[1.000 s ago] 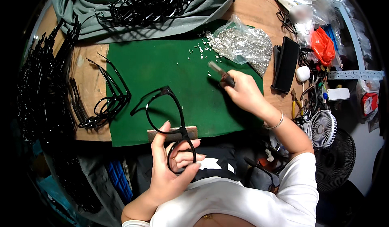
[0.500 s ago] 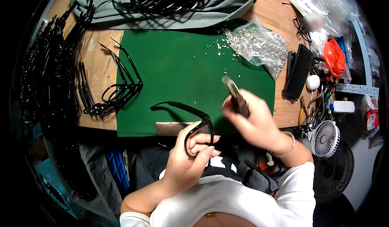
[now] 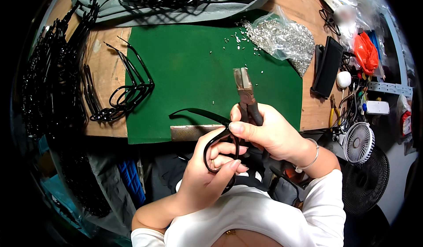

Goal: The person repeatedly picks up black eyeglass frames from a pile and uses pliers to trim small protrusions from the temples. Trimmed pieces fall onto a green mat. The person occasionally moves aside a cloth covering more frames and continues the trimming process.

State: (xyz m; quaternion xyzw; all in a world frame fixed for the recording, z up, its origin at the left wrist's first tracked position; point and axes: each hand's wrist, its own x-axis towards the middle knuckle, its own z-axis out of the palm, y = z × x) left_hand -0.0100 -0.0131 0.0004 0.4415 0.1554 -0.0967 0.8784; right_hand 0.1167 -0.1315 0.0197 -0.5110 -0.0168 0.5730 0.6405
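A black glasses frame (image 3: 206, 152) is gripped in my left hand (image 3: 200, 172), its fingers curled through and around the rim. One temple arm of it points up and left over the green mat (image 3: 176, 70). My right hand (image 3: 273, 134) is closed round a pair of pliers (image 3: 246, 95), whose jaws point away from me and stand slightly apart. The right thumb touches the frame near its hinge corner. Nothing can be made out between the plier jaws.
Several black frames (image 3: 132, 95) lie left of the mat, beside a large heap of them (image 3: 53, 79). More are piled on a grey cloth (image 3: 238, 13) at the back. A plastic bag of small silvery parts (image 3: 284, 37) spills loose pieces. At right are a black case (image 3: 328, 66) and a white fan (image 3: 359, 142).
My right hand has moved down and left, bringing its thumb onto the glasses frame. The pliers have turned more upright, showing their jaws. My left hand has shifted slightly right.
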